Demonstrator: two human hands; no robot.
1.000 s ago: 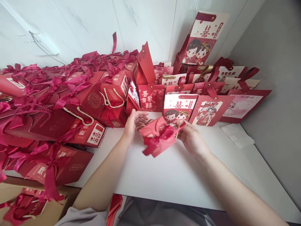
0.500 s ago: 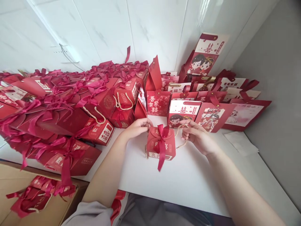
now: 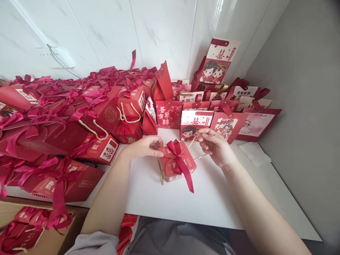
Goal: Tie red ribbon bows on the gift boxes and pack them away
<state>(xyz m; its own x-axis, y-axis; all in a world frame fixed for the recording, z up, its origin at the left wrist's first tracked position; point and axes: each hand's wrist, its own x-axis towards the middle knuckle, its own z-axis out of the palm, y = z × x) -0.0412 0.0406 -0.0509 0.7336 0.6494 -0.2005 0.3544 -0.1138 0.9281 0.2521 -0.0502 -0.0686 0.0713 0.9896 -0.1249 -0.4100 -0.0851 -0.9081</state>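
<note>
A small red gift box [image 3: 174, 169] with a crimson ribbon bow [image 3: 177, 151] on its top sits on the white table [image 3: 212, 198], turned slightly. My left hand [image 3: 148, 146] is at the box's back left corner, its fingers bent and the thumb against the lid edge. To the right of the box, my right hand [image 3: 214, 146] pinches the twisted gold cord handle [image 3: 201, 157], drawn out from the box's right side. A second gold cord [image 3: 160, 171] hangs down on the left side of the box.
Many red gift boxes with ribbons [image 3: 53, 131] are piled along the left. Upright red and white gift bags [image 3: 196, 124] stand at the back against the wall. A white tissue [image 3: 255, 154] lies at right; a cardboard box [image 3: 62, 233] is at lower left.
The box has turned a little, and its right cord is stretched further outward in my right hand. My left thumb has come onto the lid's edge. The view has shifted to the right.
</note>
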